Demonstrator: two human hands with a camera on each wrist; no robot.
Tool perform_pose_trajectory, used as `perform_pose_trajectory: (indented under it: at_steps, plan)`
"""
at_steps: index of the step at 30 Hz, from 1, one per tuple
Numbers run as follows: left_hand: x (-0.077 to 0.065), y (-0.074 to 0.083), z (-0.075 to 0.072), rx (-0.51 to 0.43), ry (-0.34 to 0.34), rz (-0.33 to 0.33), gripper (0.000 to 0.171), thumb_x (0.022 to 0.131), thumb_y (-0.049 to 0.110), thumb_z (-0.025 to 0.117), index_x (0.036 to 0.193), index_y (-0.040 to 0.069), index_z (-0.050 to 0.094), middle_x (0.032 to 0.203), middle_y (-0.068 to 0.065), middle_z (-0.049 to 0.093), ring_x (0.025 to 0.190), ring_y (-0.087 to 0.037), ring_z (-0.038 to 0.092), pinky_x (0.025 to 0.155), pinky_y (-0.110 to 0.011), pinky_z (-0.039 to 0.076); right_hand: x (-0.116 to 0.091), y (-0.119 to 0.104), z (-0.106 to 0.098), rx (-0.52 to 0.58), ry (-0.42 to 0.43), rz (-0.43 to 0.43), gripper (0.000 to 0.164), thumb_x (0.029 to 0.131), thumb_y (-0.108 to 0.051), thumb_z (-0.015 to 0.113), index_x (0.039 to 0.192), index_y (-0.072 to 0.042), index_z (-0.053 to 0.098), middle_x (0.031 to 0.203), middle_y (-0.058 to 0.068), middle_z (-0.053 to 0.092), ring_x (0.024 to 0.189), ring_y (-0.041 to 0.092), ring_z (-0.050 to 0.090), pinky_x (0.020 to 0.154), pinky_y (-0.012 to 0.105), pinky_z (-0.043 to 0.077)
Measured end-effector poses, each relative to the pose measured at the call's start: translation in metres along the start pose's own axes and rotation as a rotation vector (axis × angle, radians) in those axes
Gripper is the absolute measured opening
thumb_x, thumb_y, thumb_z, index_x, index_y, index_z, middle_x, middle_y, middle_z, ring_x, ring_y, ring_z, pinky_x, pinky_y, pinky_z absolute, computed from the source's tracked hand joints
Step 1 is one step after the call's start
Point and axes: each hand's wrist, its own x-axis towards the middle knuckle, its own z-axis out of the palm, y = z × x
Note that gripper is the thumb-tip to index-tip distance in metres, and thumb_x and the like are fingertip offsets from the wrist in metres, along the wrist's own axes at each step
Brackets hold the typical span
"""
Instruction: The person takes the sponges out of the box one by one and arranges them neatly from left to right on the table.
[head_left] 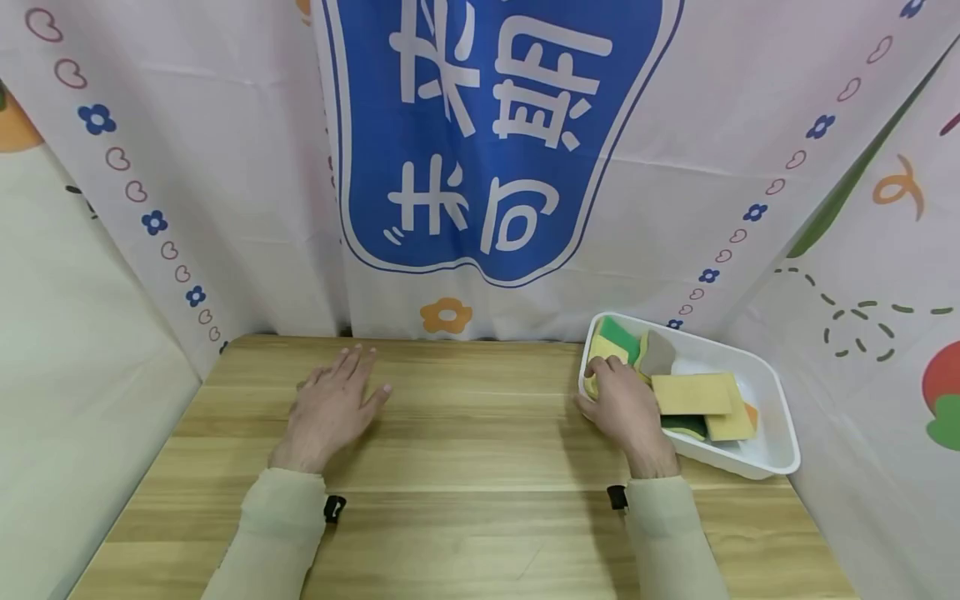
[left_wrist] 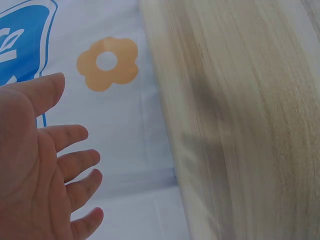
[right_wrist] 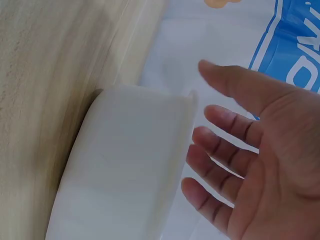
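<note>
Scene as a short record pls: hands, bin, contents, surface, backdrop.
Left hand: over the table's left part, fingers extended, holds nothing
Right hand: at the bin's left end, fingers loosely bent, no grip visible; contact unclear
Bin: white, on the table's far right
Contents: flat yellow pieces, green piece, grey piece, orange piece partly hidden
Surface: wood-grain table
Backdrop: white cloth, blue lettered panel

White curtain (head_left: 255, 150) — blue panel (head_left: 483, 150), orange flower (head_left: 446, 305) — wood-grain table (head_left: 480, 442), red print (head_left: 943, 371) at right
</note>
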Motion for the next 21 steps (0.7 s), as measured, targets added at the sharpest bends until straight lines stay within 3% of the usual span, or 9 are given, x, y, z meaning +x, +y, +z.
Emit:
perform_pose_trajectory:
  at_steps: [3,6,16,21]
  plan:
    - [0.0,0.001,-0.001,-0.003,-0.001,-0.002,0.078,0.124,0.051,0.052,0.18,-0.002,0.037,0.187,-0.033,0.034,0.175,-0.056,0.036,0.141,-0.08,0.03,0.0,-0.001,-0.001,0.033,-0.031,0.03,0.028,0.102,-0.023,0.09,0.117,-0.005,0.074,0.106,0.012,0.075,0.087,0.026,0.067,0.077,0.048,0.061]
    - [0.0,0.002,-0.001,-0.006,-0.001,-0.002,0.078,0.124,0.051,0.051,0.18,-0.001,0.037,0.187,-0.032,0.035,0.175,-0.056,0.036,0.141,-0.079,0.03,-0.001,-0.001,-0.001,0.058,-0.071,0.057,0.019,0.104,-0.018,0.087,0.109,-0.007,0.073,0.1,0.009,0.075,0.084,0.023,0.065,0.073,0.046,0.06]
    - [0.0,0.003,0.001,-0.008,-0.009,0.003,0.079,0.124,0.051,0.053,0.18,-0.002,0.038,0.187,-0.032,0.034,0.175,-0.056,0.036,0.141,-0.079,0.03,-0.002,-0.011,0.0,0.068,-0.107,0.033,0.014,0.105,-0.016,0.088,0.108,-0.008,0.076,0.106,0.011,0.084,0.091,0.025,0.078,0.083,0.052,0.067]
    - [0.001,0.0,0.004,-0.03,-0.016,0.01,0.082,0.124,0.058,0.047,0.182,0.001,0.035,0.188,-0.03,0.034,0.176,-0.055,0.034,0.142,-0.079,0.028,-0.004,-0.024,0.002,0.061,-0.124,-0.014,0.015,0.105,-0.016,0.089,0.107,-0.009,0.076,0.107,0.011,0.086,0.095,0.026,0.081,0.084,0.05,0.069]
